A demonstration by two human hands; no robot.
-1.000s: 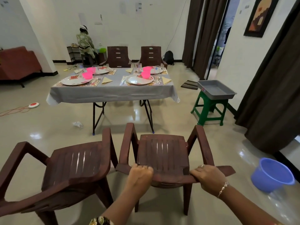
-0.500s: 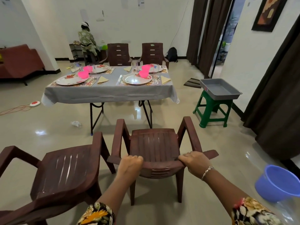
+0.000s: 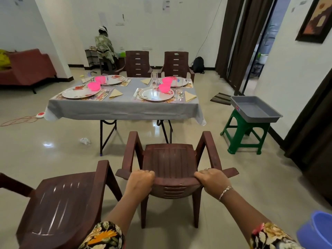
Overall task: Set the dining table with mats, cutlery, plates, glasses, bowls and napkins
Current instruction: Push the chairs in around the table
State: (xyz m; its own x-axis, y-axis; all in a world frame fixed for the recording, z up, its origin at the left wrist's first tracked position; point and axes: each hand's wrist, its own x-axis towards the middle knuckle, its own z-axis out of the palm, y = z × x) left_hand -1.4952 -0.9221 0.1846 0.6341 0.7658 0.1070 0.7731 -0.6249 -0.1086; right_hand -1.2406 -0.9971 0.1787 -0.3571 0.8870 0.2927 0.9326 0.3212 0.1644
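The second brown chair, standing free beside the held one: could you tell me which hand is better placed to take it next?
Left, probably. The left hand grips the backrest of the held chair on the side nearest the second chair; the right hand grips the far side.

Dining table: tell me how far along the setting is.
Done: four places on the table look laid with mats, plates, pink bowls, glasses and folded napkins; cutlery shows at the near two. In hand: the left hand and right hand grip the back of a brown chair, short of the table. Left: seat that chair and the second chair beside it.
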